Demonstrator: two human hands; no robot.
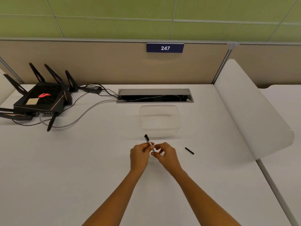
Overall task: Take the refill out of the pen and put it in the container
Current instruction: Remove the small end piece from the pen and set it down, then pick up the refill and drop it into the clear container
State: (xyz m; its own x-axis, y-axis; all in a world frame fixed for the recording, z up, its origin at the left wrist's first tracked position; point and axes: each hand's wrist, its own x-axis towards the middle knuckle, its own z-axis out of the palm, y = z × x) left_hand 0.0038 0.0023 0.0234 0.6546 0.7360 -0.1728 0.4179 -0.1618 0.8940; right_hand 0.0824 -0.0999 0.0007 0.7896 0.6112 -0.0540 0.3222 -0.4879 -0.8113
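A pen [147, 140] with a clear barrel and a black far end is held above the white desk, tilted away and to the left. My left hand [140, 154] pinches its middle. My right hand [165, 154] grips the near end with thumb and fingers; that end is hidden by the fingers. A small black pen part [189, 150] lies on the desk to the right of my hands. A clear plastic container [160, 120] stands just beyond the pen, with nothing visible inside.
A black router [40, 100] with several antennas sits at the back left, its cables [84, 111] running to a cable slot [154, 96] behind the container. A white curved divider [254, 115] rises at the right. A beige partition closes the back.
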